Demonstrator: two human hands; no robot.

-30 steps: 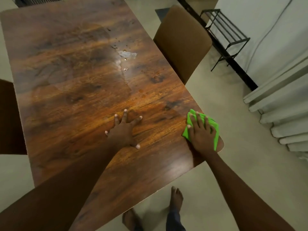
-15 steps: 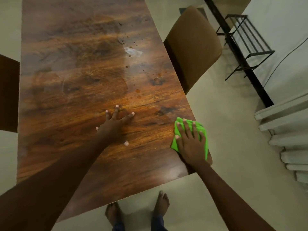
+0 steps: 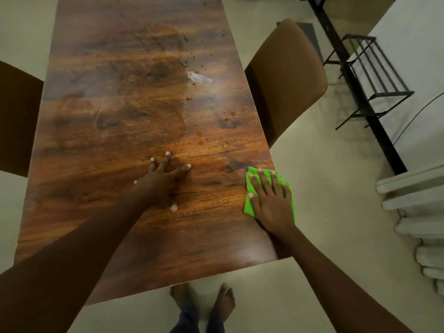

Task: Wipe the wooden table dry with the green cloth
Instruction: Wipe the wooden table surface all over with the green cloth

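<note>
the wooden table (image 3: pixel 120 131) fills the left and middle of the view, and its top is brown with dark grain. the right hand (image 3: pixel 270 200) lies flat on the green cloth (image 3: pixel 249 203), with the fingers spread and stretched toward the far side. the hand presses on the cloth from above and does not grip it. the cloth is folded and lies at the right edge of the table, near the near right corner; a part of it seems to reach a little over the edge. the left hand (image 3: pixel 159 185) rests flat on the bare table top, with the fingers apart and nothing in it. it is well apart from the cloth, to the left of it.

farther on the table, there are small water drops (image 3: pixel 199 138) and a shiny wet patch (image 3: pixel 199 78), toward the right side of the top. a large dull mark spreads in the middle of the table.

a brown chair (image 3: pixel 288 80) stands just beside the right edge of the table. a dark chair (image 3: pixel 16 116) is at the left edge. a black metal rack (image 3: pixel 370 85) stands on the floor at the far right. two bare feet (image 3: pixel 223 304) are on the pale floor near the near edge of the table.
</note>
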